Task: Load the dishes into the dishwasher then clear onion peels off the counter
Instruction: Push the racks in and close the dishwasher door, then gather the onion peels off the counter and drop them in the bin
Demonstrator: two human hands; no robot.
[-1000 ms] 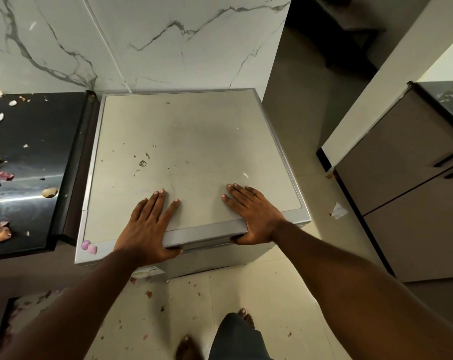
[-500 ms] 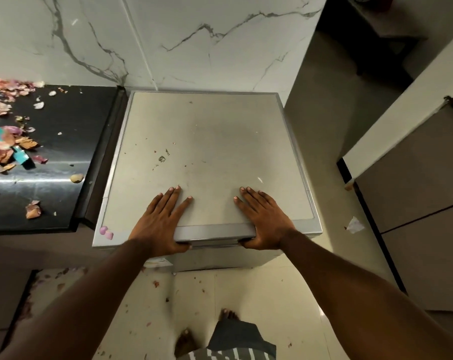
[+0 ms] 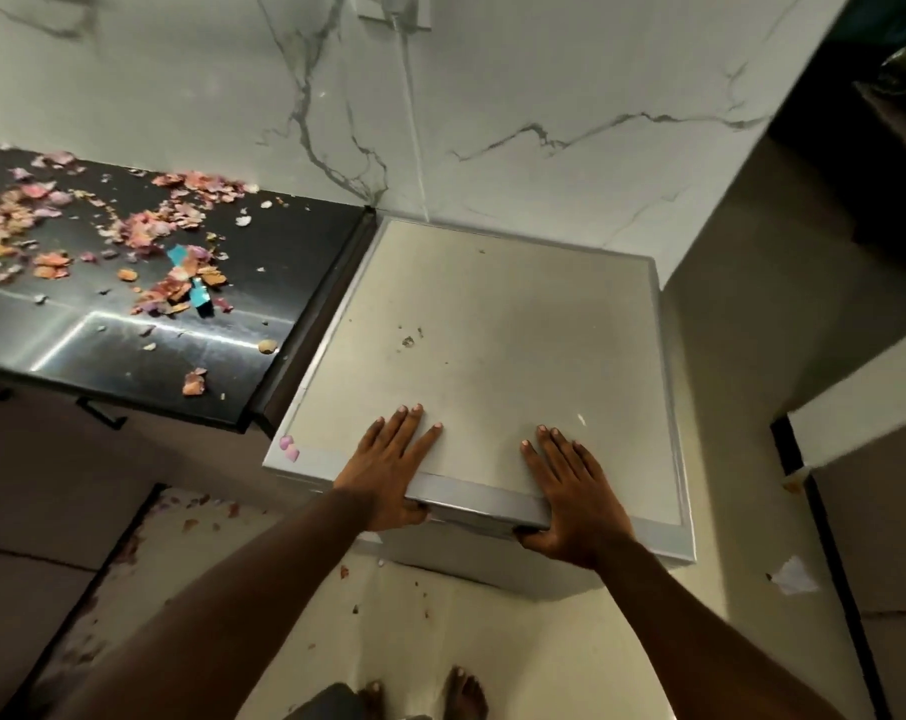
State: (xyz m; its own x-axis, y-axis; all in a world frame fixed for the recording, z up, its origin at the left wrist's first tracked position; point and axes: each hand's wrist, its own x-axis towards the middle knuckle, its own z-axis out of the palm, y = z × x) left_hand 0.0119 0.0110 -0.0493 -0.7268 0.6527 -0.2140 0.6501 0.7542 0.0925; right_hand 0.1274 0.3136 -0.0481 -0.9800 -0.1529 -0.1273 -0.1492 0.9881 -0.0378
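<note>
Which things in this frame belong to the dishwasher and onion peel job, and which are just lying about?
Job:
dishwasher, door shut
left hand and right hand, flat on its front edge
onion peels strewn over the black counter

Lying about:
teal scrap among the peels
crumpled paper on the floor
white cable up the wall

The view swings left and up, so more onion peels [image 3: 144, 236] show across the black counter [image 3: 284, 283]
</note>
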